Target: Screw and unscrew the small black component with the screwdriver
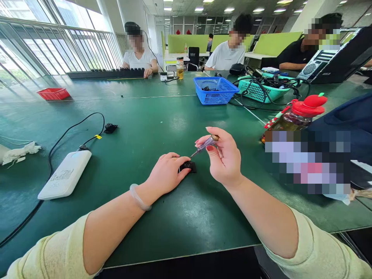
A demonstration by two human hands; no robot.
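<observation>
Holding the black part (192,168) on the table (174,104) with the left hand (165,172), thumb and forefinger closed about its left end. Gripping the screwdriver (207,145) by the handle in the right hand (228,159), just right of the black part, and slanting it down toward the upper side of the black part; cannot tell touching from hovering. Holding both hands near each other without contact. Leaving a wide stretch of open table beyond the black part, as far as the blue basket (216,93). Offering more room left of the black part, up to the white box (65,174) and black cable (50,155). Ending in front of the black part at the near edge (186,255). Narrowing right of the black part, toward the red-lidded bottle (290,120) and navy cloth (345,124)
</observation>
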